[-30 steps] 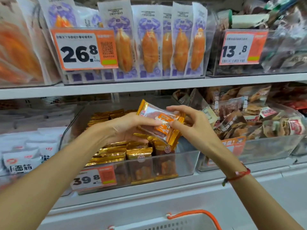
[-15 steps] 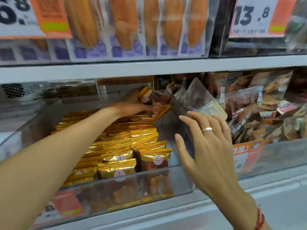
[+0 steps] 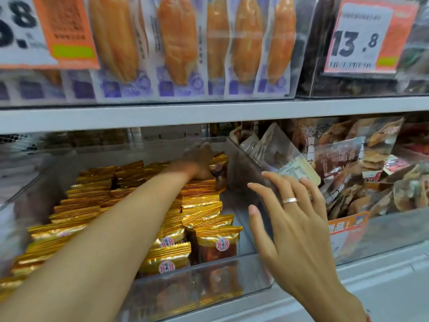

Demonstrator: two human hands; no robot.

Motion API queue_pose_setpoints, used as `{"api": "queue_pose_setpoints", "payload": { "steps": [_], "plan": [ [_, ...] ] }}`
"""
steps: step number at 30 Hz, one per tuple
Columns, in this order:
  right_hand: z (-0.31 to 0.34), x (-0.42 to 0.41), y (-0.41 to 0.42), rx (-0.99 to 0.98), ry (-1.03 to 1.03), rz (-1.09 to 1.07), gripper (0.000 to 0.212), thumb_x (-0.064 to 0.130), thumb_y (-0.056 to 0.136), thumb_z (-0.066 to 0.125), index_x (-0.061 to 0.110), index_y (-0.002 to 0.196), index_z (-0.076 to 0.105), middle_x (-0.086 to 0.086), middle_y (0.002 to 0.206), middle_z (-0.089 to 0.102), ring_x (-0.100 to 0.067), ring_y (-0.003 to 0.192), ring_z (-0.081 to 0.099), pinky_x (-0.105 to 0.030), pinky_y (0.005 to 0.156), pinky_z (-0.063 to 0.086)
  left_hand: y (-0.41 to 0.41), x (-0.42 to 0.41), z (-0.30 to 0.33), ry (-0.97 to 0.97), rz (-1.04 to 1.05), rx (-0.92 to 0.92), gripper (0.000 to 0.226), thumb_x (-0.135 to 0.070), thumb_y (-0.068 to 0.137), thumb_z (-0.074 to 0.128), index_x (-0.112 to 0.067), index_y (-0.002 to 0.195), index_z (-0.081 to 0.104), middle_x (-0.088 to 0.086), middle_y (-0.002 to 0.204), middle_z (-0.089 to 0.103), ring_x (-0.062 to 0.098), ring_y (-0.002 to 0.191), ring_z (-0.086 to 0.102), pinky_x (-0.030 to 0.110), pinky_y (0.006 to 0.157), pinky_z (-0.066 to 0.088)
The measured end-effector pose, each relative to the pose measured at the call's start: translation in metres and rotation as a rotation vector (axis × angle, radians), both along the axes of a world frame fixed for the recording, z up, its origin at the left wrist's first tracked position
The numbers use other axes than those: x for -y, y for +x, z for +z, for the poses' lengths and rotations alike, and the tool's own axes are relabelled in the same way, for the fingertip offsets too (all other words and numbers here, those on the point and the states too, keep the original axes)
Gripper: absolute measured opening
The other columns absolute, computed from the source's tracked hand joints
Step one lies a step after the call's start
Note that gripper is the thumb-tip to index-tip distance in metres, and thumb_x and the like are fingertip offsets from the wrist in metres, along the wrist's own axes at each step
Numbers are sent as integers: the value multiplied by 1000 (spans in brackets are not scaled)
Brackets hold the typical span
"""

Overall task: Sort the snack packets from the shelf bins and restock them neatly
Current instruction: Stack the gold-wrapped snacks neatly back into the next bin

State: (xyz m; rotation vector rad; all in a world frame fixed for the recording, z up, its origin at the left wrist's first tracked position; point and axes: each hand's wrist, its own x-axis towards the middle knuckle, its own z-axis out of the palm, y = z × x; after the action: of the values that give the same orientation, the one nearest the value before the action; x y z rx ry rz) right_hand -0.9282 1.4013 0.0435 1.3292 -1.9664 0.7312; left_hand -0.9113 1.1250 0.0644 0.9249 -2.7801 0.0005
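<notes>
Left hand (image 3: 200, 159) reached deep to back right of clear plastic bin (image 3: 204, 273), fingers curled on a gold-edged snack packet (image 3: 219, 169) at rear of the stack; grip partly hidden, packet dim in shadow. Rows of gold foil packets (image 3: 204, 206) standing on edge, filling left and middle of bin, gap along right wall. Two front packets with round red-and-white stickers (image 3: 222, 244). Right hand (image 3: 294, 226) open, fingers straight and spread, fingertips touching the bin's right wall near its top edge; silver ring (image 3: 289, 200) on one finger. Neighbouring bin (image 3: 383, 233) on right heaped with brown mixed snack packets (image 3: 348, 163), one transparent packet (image 3: 276, 154) leaning over the dividing wall just above right fingertips. Orange label (image 3: 348, 228) on that bin's front. White shelf board (image 3: 209, 115) above; upper shelf holding purple-and-white packets of orange meat (image 3: 176, 43), upright in a row. Price tag "13.8" (image 3: 369, 38) upper right, another orange price tag (image 3: 46, 31) upper left, partly cropped.
</notes>
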Motion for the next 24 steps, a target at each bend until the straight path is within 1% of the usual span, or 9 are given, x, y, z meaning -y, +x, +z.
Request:
{"api": "queue_pose_setpoints", "payload": {
  "steps": [2, 4, 6, 7, 11, 16, 20, 22, 24],
  "plan": [
    [0, 0, 0, -3, 11, -3, 41, 38, 93, 39, 19, 117, 66, -1, 127, 58, -22, 120, 50, -39, 114, 24, 6, -10, 3, 62, -68, -111, 78, -39, 75, 78, -26, 142, 40, 5, 144, 42, 32, 132, 39, 48, 104, 38],
    [-1, 1, -1, 0, 15, -5, 41, 38, 93, 38, 19, 117, 66, -1, 127, 58, -21, 121, 50, -38, 114, 23, 14, -14, 4, 251, -106, -224, 74, -30, 74, 81, -24, 138, 42, 4, 140, 48, 27, 127, 45, 41, 102, 40],
    [-1, 2, -1, 1, 8, -3, 41, 38, 93, 38, 19, 118, 65, 0, 127, 58, -20, 121, 49, -38, 115, 23, 23, -13, 11, 408, -121, -280, 67, -26, 75, 80, -24, 132, 46, 1, 133, 52, 21, 119, 49, 34, 95, 41],
    [-2, 2, -1, -1, 4, -1, 41, 37, 93, 38, 19, 118, 65, 0, 127, 58, -20, 121, 49, -38, 115, 23, 27, -14, 13, 421, -115, -283, 59, -24, 76, 79, -24, 128, 51, 0, 129, 55, 19, 116, 51, 33, 93, 41],
    [-2, 2, -2, -9, -12, 3, 42, 38, 93, 37, 19, 120, 63, 1, 126, 58, -20, 121, 49, -38, 115, 23, 24, -13, 10, 206, -92, -300, 39, -31, 76, 80, -26, 112, 67, -4, 118, 65, 21, 114, 56, 45, 100, 42],
    [-2, 2, -2, -24, 3, -5, 42, 38, 93, 38, 17, 118, 64, -2, 127, 57, -22, 122, 49, -39, 115, 22, 13, -25, 17, 7, 26, -132, 51, -40, 79, 75, -28, 126, 59, -1, 134, 56, 23, 126, 48, 41, 99, 39],
    [0, -3, -1, -33, 70, -17, 45, 40, 93, 38, 16, 119, 65, -5, 129, 56, -23, 123, 47, -41, 114, 21, 32, -42, 29, 180, 85, -160, 61, -51, 88, 61, -29, 142, 42, 3, 151, 39, 28, 136, 38, 43, 110, 35],
    [3, -4, -3, -39, 109, 6, 48, 43, 91, 39, 15, 122, 62, -7, 131, 55, -26, 125, 47, -43, 114, 20, 56, -62, 33, 262, 84, -285, 52, -48, 91, 58, -29, 138, 46, 1, 145, 45, 27, 130, 45, 39, 105, 39],
    [5, -12, -2, -38, 114, 82, 49, 43, 90, 43, 13, 125, 60, -10, 133, 53, -29, 127, 45, -46, 113, 24, 87, -98, 35, 245, 92, -449, 40, -42, 92, 58, -32, 130, 53, -2, 133, 55, 23, 121, 53, 36, 99, 45]
  ]
}}
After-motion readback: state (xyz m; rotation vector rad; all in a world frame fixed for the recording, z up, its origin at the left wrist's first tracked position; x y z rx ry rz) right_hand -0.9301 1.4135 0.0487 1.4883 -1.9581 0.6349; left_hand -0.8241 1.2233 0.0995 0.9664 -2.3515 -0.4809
